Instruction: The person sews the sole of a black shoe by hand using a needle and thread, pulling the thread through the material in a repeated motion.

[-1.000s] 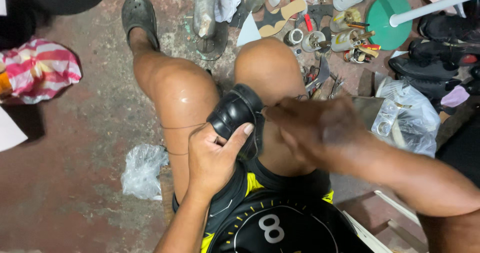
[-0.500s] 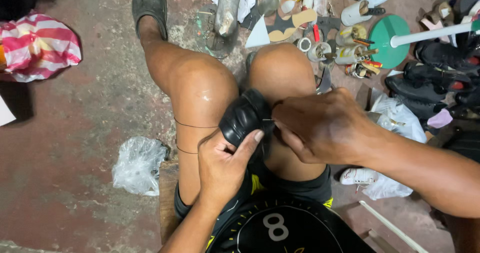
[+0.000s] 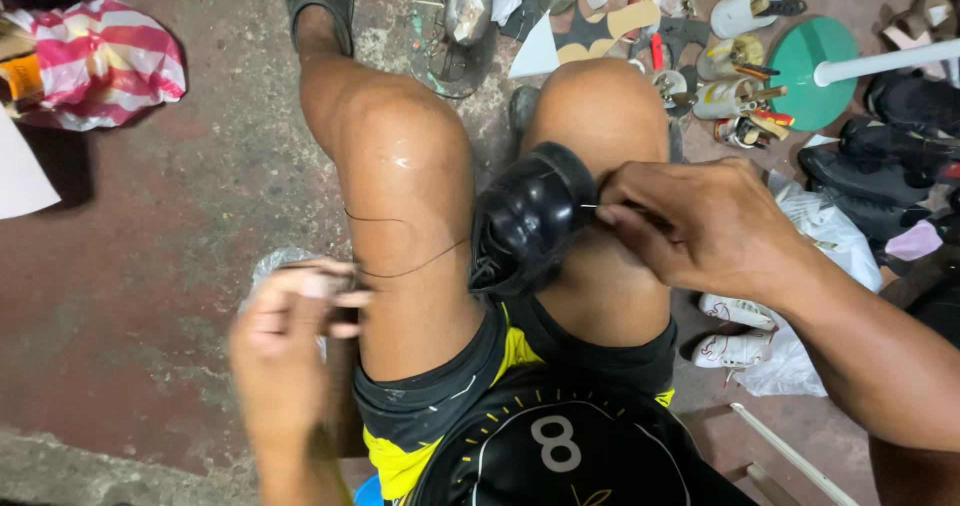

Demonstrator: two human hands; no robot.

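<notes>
A shiny black shoe is wedged between my bare knees, toe pointing up. My right hand pinches a thin needle or awl at the shoe's right edge, fingers closed on it. A dark thread runs from the shoe across my left thigh to my left hand, which is blurred, out to the left of that thigh, and pinched on the thread's end. I sit in black shorts with yellow trim.
A striped pink-and-white bag lies at the top left. Tools, small pots and sole cut-outs crowd the floor beyond my knees. A green disc on a white pole, dark shoes and plastic bags sit right.
My left hand has let go of the shoe and pulled away to the left, drawing the thread out across my thigh. My right hand stays at the shoe's edge.
</notes>
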